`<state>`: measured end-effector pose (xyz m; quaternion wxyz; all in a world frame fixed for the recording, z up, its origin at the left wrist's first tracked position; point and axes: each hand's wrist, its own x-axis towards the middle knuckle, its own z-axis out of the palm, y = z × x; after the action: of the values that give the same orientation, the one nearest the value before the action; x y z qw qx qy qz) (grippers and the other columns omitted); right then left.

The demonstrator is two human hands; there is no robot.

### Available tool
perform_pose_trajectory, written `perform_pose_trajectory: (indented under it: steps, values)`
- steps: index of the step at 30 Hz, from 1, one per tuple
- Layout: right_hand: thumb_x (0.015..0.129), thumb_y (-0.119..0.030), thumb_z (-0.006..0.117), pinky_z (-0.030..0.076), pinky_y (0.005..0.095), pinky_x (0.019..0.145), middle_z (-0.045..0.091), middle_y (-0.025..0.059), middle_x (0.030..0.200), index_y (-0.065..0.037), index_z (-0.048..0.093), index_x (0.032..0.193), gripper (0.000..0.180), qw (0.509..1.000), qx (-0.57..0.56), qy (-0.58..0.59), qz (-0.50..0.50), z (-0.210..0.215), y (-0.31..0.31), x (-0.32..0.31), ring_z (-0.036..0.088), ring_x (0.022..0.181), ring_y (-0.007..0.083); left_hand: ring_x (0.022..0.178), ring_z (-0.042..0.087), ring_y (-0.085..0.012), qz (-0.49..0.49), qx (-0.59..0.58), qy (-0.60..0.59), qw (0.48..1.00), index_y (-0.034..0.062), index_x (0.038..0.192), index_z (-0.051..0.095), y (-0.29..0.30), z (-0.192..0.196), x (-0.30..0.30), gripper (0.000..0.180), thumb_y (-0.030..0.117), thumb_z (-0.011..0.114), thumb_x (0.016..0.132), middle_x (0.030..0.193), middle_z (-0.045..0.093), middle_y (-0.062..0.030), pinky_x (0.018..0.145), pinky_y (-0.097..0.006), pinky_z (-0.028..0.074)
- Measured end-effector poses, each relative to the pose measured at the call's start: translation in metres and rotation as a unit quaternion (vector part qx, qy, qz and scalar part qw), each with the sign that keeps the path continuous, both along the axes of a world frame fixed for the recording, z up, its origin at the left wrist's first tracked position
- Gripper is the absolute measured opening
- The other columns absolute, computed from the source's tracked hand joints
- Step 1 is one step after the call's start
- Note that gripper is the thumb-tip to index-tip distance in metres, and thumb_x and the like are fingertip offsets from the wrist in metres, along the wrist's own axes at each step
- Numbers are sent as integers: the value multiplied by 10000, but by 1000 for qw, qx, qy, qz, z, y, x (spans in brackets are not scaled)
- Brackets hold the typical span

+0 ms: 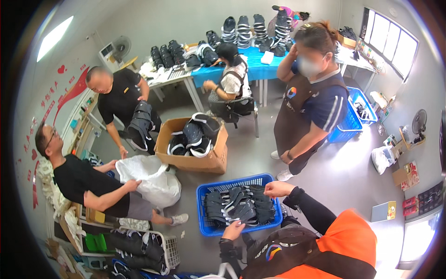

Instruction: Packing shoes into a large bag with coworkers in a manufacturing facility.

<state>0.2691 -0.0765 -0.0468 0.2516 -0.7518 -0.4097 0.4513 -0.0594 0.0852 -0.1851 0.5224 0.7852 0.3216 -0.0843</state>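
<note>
In front of me on the floor stands a blue plastic basket (202, 189) packed with dark grey shoe uppers (239, 204) with white edging, laid in overlapping rows. My left hand (233, 230) is at the basket's near rim, fingers drawn together beside the closest uppers. Over its right side, my right hand (278, 189) has its fingers curled close together by the right-hand row. Whatever either hand grips is too small to make out. Black sleeves cover both my forearms.
A cardboard box (193, 160) of similar uppers stands beyond the basket. To the left, a person handles a white sack (151, 186); another holds dark uppers (141, 123). A masked person (302, 102) stands at right. Farther back, someone sits at a blue-covered table (209, 74).
</note>
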Motion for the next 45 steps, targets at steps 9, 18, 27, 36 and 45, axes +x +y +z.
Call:
perform_pose_trajectory:
  steps: [9,18,27,36,45]
  values:
    - [924,-226,633,541,379,771,682,146,891,-40,670,974,196,961,246,-123,41,107,47,-113,680,848,290,1003,720,-298,95,78,115,986,38,1262,668,67,9,-186,575,480,708,896,1079,750,-156,923,-388,542]
    - [787,-4,805,491,275,665,628,67,1031,-129,768,819,135,293,863,403,83,359,-16,-184,577,958,155,1085,694,-313,70,54,67,994,28,1319,619,46,47,-144,587,468,676,935,1158,720,-189,941,-393,531]
    - [794,8,783,443,270,537,634,58,983,-121,750,770,135,587,771,131,208,355,-13,-169,586,771,158,1061,696,-259,18,10,88,996,29,1380,576,64,72,-125,593,437,662,958,1187,714,-159,940,-369,540]
    - [841,121,611,469,242,741,556,55,978,-13,610,1081,275,879,409,-101,-222,216,81,-227,563,891,107,1060,687,-235,-36,-6,64,997,17,1368,586,197,41,-193,569,407,669,961,1188,715,-151,928,-363,539]
    - [908,-170,730,509,282,621,669,26,715,-25,689,962,160,976,22,-48,-210,26,100,-308,624,654,104,1028,707,-312,-59,126,100,985,33,1297,637,396,39,-298,583,472,677,916,1076,743,-153,914,-398,540]
